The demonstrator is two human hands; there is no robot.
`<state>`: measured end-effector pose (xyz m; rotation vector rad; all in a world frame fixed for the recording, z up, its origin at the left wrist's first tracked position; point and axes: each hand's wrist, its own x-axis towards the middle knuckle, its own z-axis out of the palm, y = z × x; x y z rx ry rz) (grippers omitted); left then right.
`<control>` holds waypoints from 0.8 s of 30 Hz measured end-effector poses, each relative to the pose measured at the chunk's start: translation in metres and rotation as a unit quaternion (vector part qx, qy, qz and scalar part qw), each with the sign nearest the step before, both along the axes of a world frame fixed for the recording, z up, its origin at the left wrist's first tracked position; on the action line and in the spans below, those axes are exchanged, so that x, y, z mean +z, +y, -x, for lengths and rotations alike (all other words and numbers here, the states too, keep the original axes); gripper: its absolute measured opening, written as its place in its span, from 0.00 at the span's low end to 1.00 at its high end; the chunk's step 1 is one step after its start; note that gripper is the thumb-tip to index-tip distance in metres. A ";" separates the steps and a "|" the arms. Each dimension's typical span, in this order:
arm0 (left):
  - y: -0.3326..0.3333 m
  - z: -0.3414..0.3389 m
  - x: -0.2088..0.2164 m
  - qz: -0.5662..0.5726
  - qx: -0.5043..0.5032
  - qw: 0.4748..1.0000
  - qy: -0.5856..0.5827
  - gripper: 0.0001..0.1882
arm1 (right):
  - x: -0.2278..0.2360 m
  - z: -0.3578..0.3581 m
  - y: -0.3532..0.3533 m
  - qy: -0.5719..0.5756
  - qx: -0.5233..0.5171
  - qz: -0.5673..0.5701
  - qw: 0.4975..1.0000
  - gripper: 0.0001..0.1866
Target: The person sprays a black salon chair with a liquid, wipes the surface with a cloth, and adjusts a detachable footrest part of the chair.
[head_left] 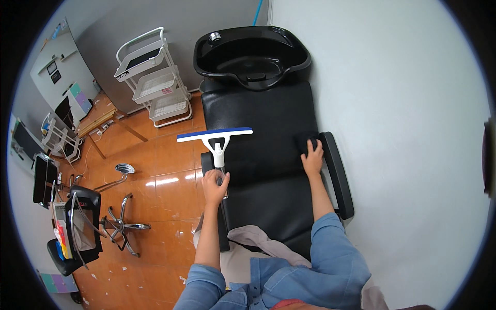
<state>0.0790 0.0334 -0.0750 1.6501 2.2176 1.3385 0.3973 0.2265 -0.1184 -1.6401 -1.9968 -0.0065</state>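
Apparently midway through wiping a black chair (261,111), perhaps with seat (266,204) remaining, holding dark cloth (303,140) in curled right hand (312,159) at right edge, gripping squeegee (219,156) in left hand (214,187).

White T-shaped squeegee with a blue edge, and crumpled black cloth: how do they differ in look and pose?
The white T-shaped squeegee has a long straight edge; the crumpled black cloth is a compact bunch.

The squeegee's white and blue stand out, while the cloth blends into the black padded chair.

The squeegee is gripped in the left hand; the cloth is under the right hand's fingers.

Both are touched by a hand.
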 end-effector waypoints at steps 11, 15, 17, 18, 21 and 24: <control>-0.002 0.006 -0.010 -0.067 0.067 0.983 -0.155 0.13 | -0.036 0.068 -0.066 0.071 -0.005 -0.011 0.997 0.30; -0.002 0.002 -0.006 -0.090 0.069 0.979 -0.167 0.14 | -0.028 0.137 -0.096 0.059 0.099 -0.010 0.993 0.30; -0.003 0.004 -0.007 -0.089 0.075 0.983 -0.144 0.13 | -0.023 0.178 -0.108 0.034 0.144 0.003 0.989 0.32; -0.001 0.002 -0.005 -0.075 0.074 0.982 -0.155 0.13 | -0.019 0.195 -0.110 0.010 0.160 -0.002 0.987 0.33; 0.001 0.000 -0.006 -0.078 0.085 0.981 -0.157 0.13 | 0.000 0.235 -0.099 -0.007 0.187 -0.012 0.982 0.35; -0.001 0.002 -0.007 -0.091 0.099 0.980 -0.144 0.14 | 0.019 0.258 -0.092 -0.036 0.188 -0.010 0.982 0.35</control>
